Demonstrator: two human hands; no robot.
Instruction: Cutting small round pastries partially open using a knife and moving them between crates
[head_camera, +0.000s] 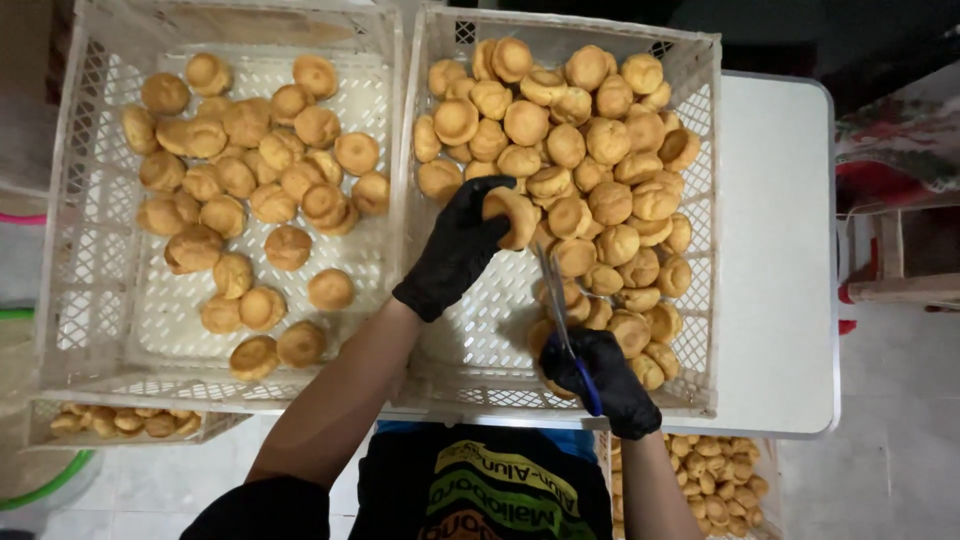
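Both my hands wear black gloves and work over the right white plastic crate (700, 250). My left hand (455, 250) grips a round golden puff pastry (515, 215) lifted just above the heap of puffs (600, 150). My right hand (605, 380) holds blue-handled scissors (560, 310), blades pointing up toward the held puff and a short way below it. The left white crate (90, 300) holds several more puffs (250, 180), spread in a looser layer.
Both crates rest side by side on a white table (780, 250). Lower crates with more puffs show beneath the table edge at bottom left (125, 422) and bottom right (715, 480). A wooden stool or shelf (900, 270) stands to the right.
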